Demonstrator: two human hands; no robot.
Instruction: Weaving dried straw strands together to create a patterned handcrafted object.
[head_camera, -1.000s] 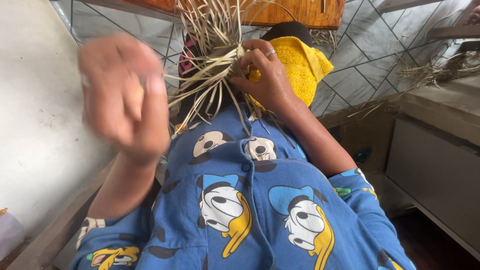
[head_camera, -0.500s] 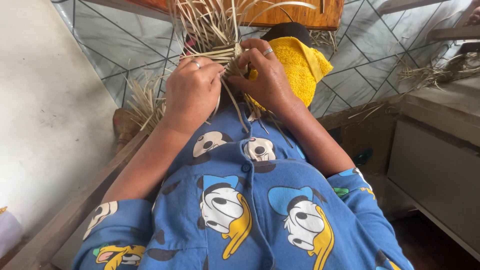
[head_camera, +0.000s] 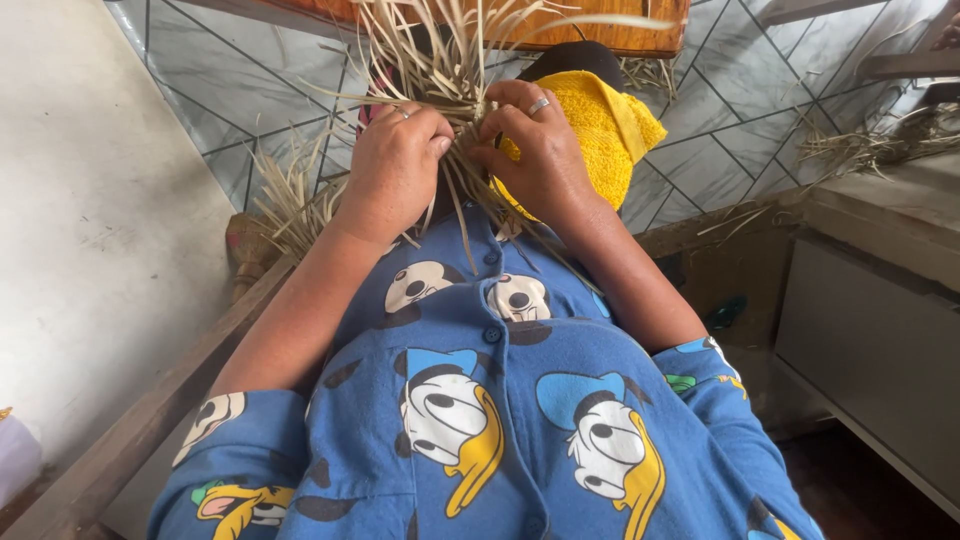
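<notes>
Left hand (head_camera: 393, 170) now grips straw (head_camera: 455, 75).

Straw strands (head_camera: 455, 75): pale, dry, thin strips bunched together at upper centre of the frame, loose ends fanning upward and outward, several hanging down over the blue shirt; gathered point pinched between both hands.

Blue cartoon-print shirt (head_camera: 520, 400); yellow cloth (head_camera: 600, 125); tan straw strips (head_camera: 440, 60).

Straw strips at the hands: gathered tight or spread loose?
Both: pinched together where the left hand and right hand meet, while the straw strips fan out loose above and below.
</notes>
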